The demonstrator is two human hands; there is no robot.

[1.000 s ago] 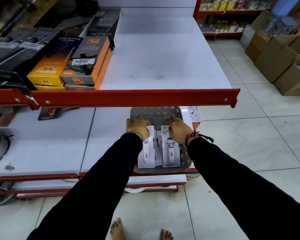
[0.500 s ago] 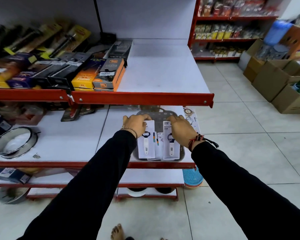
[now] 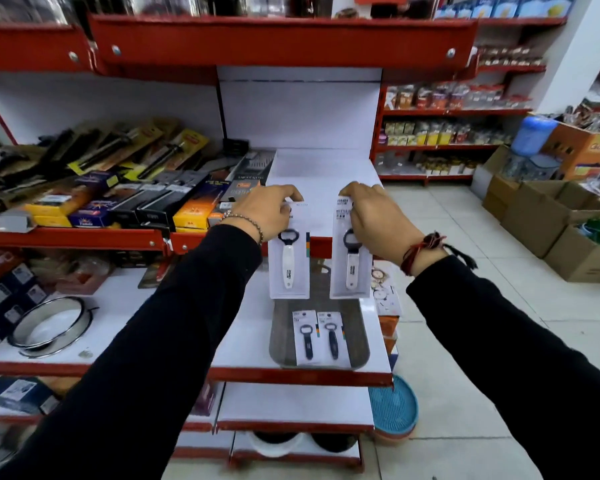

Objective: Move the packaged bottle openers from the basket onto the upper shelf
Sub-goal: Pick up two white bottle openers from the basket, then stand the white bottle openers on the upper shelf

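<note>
Head view shows both hands raised in front of the upper shelf (image 3: 321,174), each pinching a carded bottle opener by its top edge. The left hand (image 3: 264,211) has its fingers curled over the top of a white card that hangs straight down below the grip; this left packaged opener (image 3: 289,263) has a white handle and a dark head. The right hand (image 3: 371,221) is closed the same way on the top of a second card, and the right packaged opener (image 3: 351,261) hangs below it, tilted slightly, also white-handled. The two cards hang side by side, near each other but apart, with their lower ends in front of the shelf's red front lip and the gap beneath it. Neither card rests on the shelf surface, whose bare white part lies just beyond the knuckles.

Well below the two grips, on the lower shelf (image 3: 250,341), sits the grey basket (image 3: 281,337). Two more packaged openers (image 3: 317,336) with dark handles lie flat in it, side by side and touching.

Left of the left hand, boxed and carded kitchen goods (image 3: 118,199) crowd the same upper level. A round metal sieve (image 3: 51,325) lies on the lower shelf, far left of the basket. Cardboard boxes (image 3: 548,216) stand on the tiled floor to the right of the right hand.
</note>
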